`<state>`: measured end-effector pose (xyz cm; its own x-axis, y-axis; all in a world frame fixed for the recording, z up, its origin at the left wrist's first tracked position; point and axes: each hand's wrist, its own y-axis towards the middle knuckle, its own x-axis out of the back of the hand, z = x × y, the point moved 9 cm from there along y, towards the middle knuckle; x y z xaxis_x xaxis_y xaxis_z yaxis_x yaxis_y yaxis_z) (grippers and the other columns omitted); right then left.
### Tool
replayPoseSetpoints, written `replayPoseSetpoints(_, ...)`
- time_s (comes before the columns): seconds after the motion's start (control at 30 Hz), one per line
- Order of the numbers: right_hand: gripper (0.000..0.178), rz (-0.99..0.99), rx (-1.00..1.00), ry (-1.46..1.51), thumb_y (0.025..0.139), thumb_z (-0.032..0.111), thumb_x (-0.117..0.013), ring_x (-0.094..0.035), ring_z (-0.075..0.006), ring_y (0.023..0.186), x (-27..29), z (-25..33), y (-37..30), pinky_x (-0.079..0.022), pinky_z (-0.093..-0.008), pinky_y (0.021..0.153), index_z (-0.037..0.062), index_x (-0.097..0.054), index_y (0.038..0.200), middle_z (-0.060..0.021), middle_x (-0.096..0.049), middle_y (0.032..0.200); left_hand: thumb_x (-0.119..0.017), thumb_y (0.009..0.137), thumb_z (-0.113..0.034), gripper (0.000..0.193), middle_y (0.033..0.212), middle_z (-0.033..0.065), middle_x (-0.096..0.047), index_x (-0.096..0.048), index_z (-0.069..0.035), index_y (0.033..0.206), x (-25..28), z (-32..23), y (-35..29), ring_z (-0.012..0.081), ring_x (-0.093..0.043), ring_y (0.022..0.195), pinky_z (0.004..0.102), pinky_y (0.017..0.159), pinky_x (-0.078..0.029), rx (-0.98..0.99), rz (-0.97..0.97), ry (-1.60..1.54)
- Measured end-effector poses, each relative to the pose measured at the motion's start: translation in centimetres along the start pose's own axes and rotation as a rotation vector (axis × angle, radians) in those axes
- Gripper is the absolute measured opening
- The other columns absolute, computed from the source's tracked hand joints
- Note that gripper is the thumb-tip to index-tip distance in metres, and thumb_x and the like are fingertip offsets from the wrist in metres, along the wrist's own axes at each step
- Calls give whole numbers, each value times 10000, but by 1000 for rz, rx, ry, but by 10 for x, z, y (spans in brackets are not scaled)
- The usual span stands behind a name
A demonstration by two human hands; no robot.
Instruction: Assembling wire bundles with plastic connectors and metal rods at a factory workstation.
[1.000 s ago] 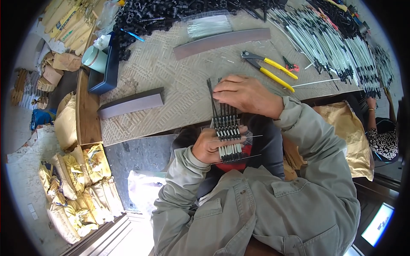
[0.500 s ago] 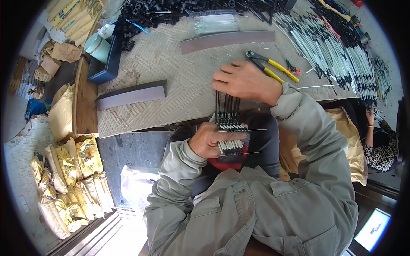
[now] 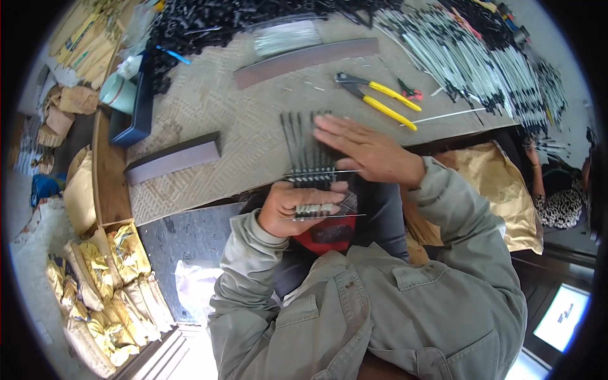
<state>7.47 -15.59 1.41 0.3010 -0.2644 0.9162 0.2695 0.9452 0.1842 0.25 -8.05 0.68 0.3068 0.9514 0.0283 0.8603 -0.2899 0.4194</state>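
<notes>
My left hand [image 3: 294,208] is closed around a flat row of thin black rods [image 3: 297,136] with short white sections, held over my lap. Two thin metal wires run crosswise through the row, one above my fingers and one below. The rods' black upper ends fan out toward the table. Alongside those ends, on the right, my right hand [image 3: 367,152] lies flat with its fingers stretched out, their tips against or just over the rightmost rods; which of the two I cannot tell. Beneath the row is something red and black [image 3: 329,234] on my lap.
Yellow-handled cutters [image 3: 386,107] lie on the patterned table [image 3: 190,107], near two curved metal bars [image 3: 304,62] [image 3: 174,161]. Piles of white-and-black rods [image 3: 443,57] and black parts [image 3: 190,25] cover the far side. A blue bin [image 3: 136,120] holds a green cup [image 3: 117,92]. Another person [image 3: 557,196] works at right.
My right hand has come off the rods' upper ends to their right side, and its fingers have straightened. The ends now show, spread apart. The whole view has shifted slightly.
</notes>
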Motion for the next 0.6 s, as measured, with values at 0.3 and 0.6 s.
replayPoseSetpoints(0.3, 512, 66, 233, 86, 880, 328, -490, -277, -224, 1310, -13, 11, 28, -238, -394, 1072, 112, -359, 1326, -73, -320, 1404, -639, 681, 89, 356, 1099, 153, -609, -632, -10, 1022, -9, 5, 3, 240, -617, 971, 308, 862, -462, 79, 82, 8)
replayPoseSetpoints(0.6, 526, 49, 249, 84, 862, 394, -467, -296, -225, 1299, -20, 10, 32, -234, -392, 1075, 110, -386, 1298, -62, -373, 1372, -709, 628, -107, 396, 1072, 142, -619, -646, -65, 1017, -16, 28, -25, 297, -622, 943, 367, 852, -477, -17, -119, 223)
